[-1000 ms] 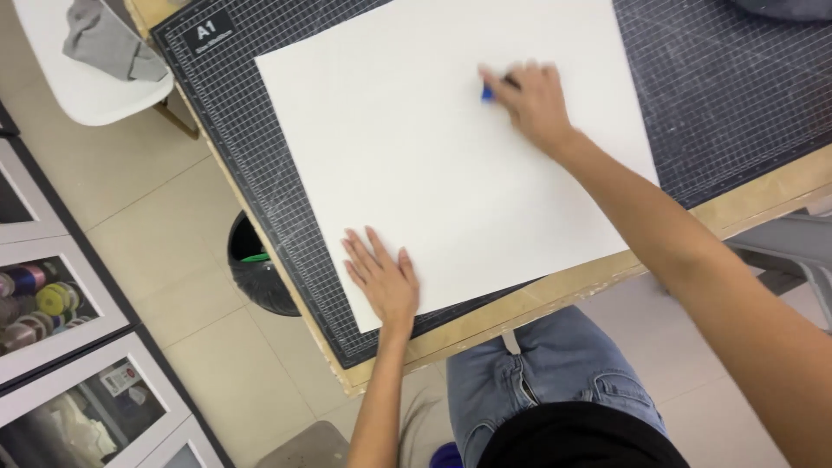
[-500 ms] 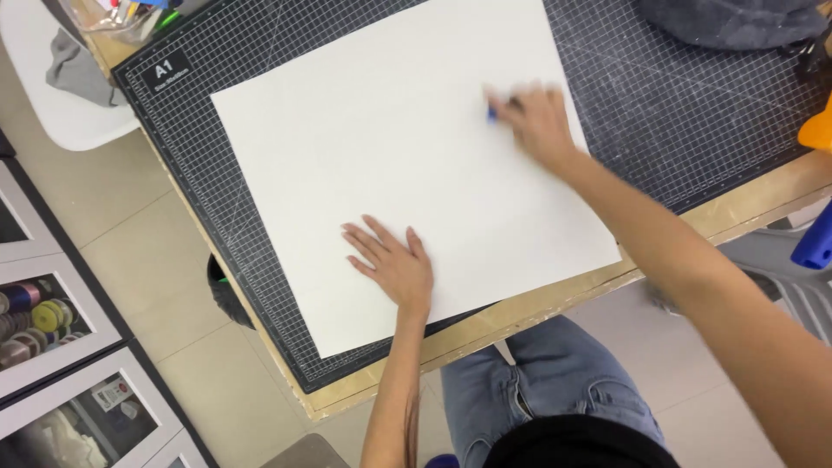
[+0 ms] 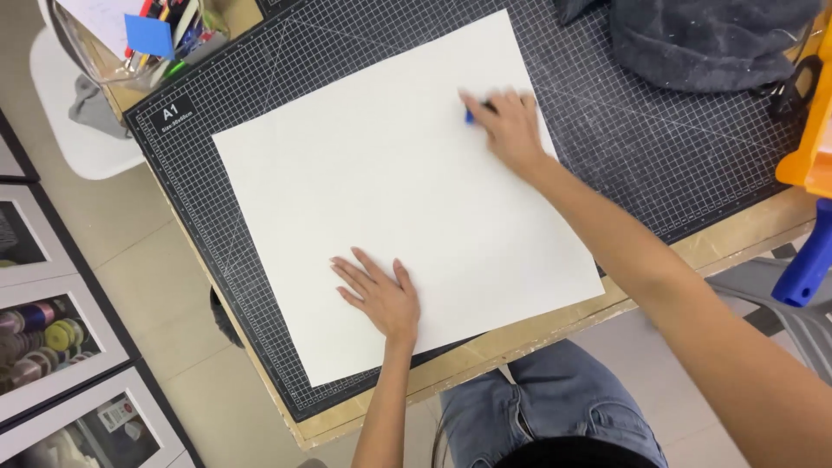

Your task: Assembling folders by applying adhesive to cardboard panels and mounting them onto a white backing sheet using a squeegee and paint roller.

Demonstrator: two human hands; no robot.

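1. The right hand [image 3: 511, 130] is pinching a small blue object [image 3: 469, 115] — its direction unclear — on the large white paper sheet [image 3: 399, 191].
2. The left hand [image 3: 381, 295] is lying flat, fingers apart, near the sheet's near edge.
3. The sheet is lying skewed on a dark gridded cutting mat [image 3: 676, 156] — over a wooden table [image 3: 737, 234].

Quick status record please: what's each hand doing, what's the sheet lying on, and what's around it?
left hand: flat, fingers spread, pressing on the white sheet near its lower edge
right hand: on the sheet's upper right, gripping a small blue object; its kind is unclear
surface: dark gridded cutting mat on a wooden table
upper right: dark cloth
upper left: clear container of pens
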